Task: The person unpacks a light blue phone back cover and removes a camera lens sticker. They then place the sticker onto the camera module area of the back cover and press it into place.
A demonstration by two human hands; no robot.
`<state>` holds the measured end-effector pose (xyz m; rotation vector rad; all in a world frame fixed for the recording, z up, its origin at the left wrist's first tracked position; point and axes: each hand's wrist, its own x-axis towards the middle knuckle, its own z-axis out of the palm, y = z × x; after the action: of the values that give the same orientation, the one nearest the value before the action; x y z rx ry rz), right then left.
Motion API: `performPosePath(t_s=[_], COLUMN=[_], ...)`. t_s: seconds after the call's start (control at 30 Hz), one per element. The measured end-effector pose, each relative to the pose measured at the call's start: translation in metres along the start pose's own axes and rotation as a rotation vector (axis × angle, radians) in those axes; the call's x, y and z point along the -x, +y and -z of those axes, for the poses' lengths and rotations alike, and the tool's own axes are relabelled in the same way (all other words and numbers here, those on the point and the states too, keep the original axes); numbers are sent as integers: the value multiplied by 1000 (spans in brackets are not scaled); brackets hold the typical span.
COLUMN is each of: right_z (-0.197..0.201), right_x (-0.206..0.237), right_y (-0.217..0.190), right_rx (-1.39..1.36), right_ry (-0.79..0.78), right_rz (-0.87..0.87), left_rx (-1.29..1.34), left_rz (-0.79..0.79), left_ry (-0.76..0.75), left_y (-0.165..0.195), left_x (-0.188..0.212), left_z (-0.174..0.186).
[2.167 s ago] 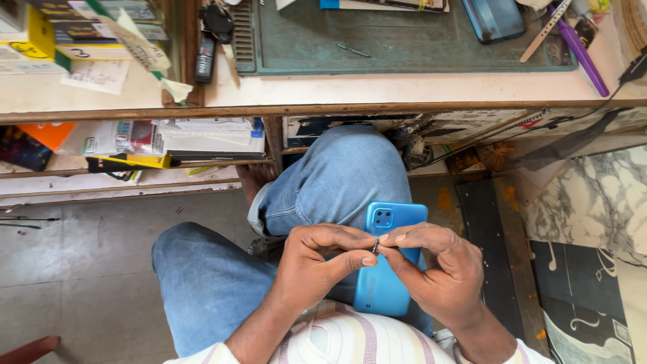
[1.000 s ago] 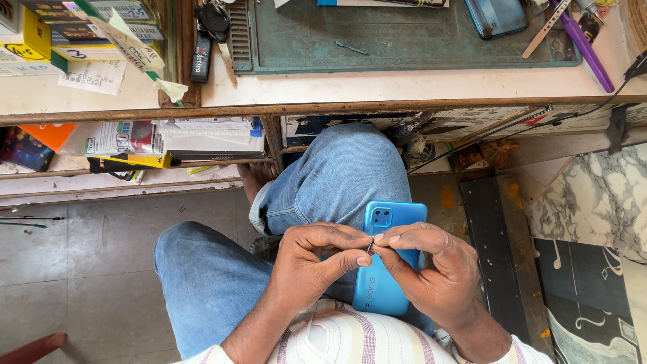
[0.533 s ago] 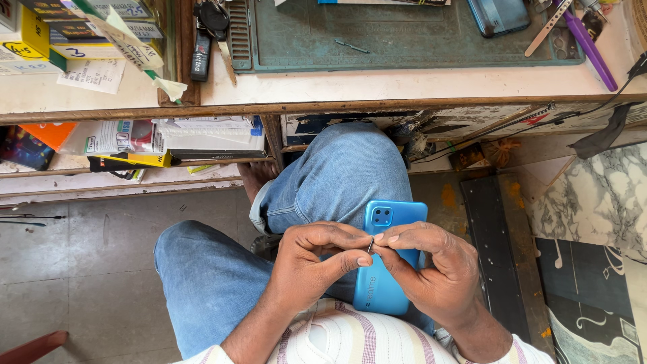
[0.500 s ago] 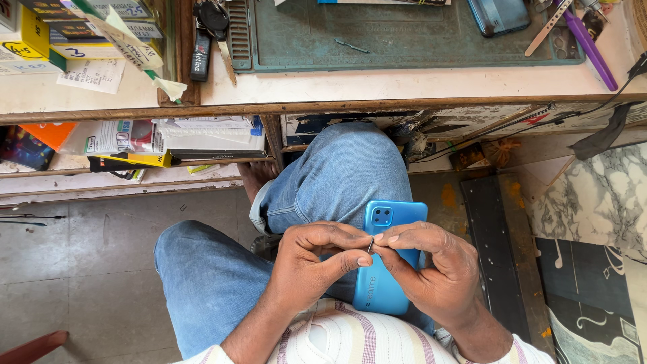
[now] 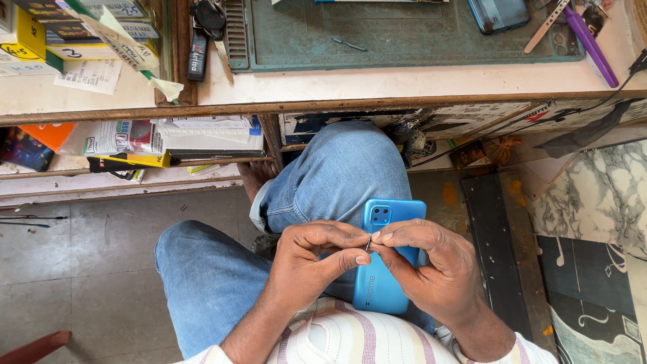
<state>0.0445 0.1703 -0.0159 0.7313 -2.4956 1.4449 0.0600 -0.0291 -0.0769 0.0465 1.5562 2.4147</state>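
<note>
Just below the frame's centre, a thin metal pin (image 5: 368,243) is pinched between the fingertips of the left hand (image 5: 311,259) and right hand (image 5: 431,269), which meet tip to tip so both can steady something so small. Beneath them a blue phone (image 5: 387,269) lies camera-side up on the lap, resting on the jeans (image 5: 337,175), close under the hands. Along the upper edge runs the desk (image 5: 404,84) with its green mat (image 5: 404,34).

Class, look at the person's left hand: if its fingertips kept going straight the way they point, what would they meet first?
The left hand points rightward at a small metal pin pinched between both hands. Just behind it come the right hand fingertips, already meeting there. The blue phone seems to lie beneath, on the lap.
</note>
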Motion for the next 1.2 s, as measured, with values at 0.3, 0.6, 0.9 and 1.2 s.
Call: performPosePath(t_s=[0.3, 0.6, 0.9, 1.2], right_z=[-2, -6, -8, -9], right_x=[1, 5, 8, 8], right_y=[2, 5, 8, 9], right_rx=[-16, -72, -75, -73], right_ry=[8, 71, 85, 104], right_rz=[-8, -4, -5, 19], left_rx=[-5, 7, -20, -27], left_rz=[-16, -33, -72, -66], left_ry=[5, 15, 17, 34], left_y=[-2, 0, 0, -1], left_x=[0, -1, 0, 0], left_z=[1, 0, 0, -1])
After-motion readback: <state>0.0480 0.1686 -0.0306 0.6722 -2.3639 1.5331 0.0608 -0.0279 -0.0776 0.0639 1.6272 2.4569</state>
